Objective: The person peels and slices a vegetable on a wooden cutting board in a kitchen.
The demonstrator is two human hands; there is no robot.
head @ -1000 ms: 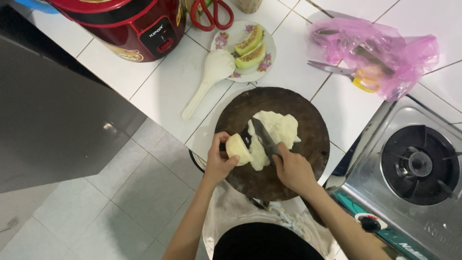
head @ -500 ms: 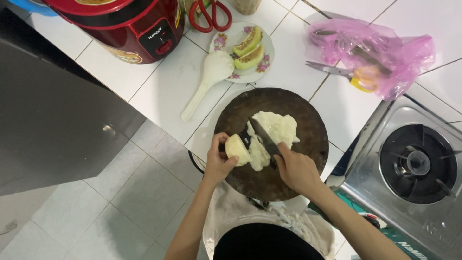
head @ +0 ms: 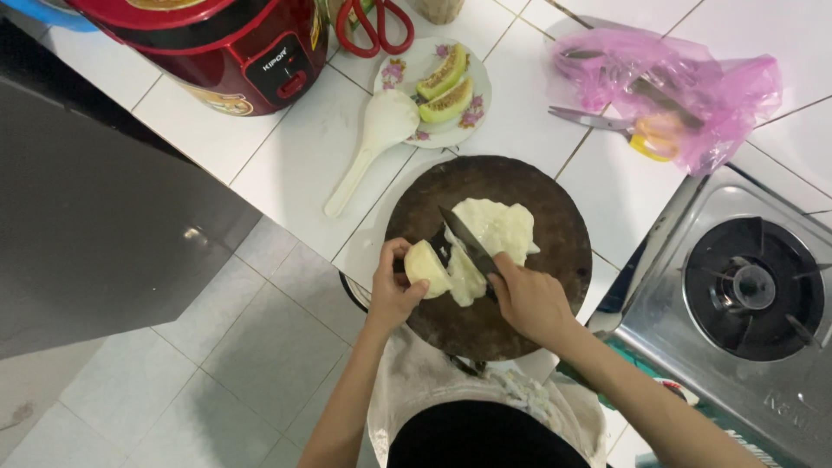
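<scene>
White-tiled tabletop (head: 286, 165) fills the far part of my downward view, with grey floor tiles below it at near left. I see a round dark wooden chopping board (head: 537, 186) lying at the tabletop's near edge, close to the body. On it my left hand (head: 394, 290) cups a pale yellow chunk of fruit (head: 426, 264), fingers curled around its left side and pinching it in place. My right hand (head: 529, 299) is closed around the handle of a dark-bladed knife (head: 466, 241), fingers pressed together on the grip; the blade points far-left and lies against the chunk's right side. Flat pale slices (head: 494, 230) lie on the board just beyond the blade, touching the chunk. Beyond the board stands a flowered white plate (head: 394, 74) carrying two green-skinned fruit wedges (head: 442, 87), and a white rice paddle (head: 373, 143) rests with its scoop against the plate's left rim. Red-handled scissors (head: 374, 22) lie at the far edge, beside a red rice cooker (head: 225, 43) at far left. A pink plastic bag (head: 685, 82) sits at far right, another pair of scissors (head: 607, 126) with a yellow handle partly under it. A steel gas stove (head: 745, 286) stands at right.
</scene>
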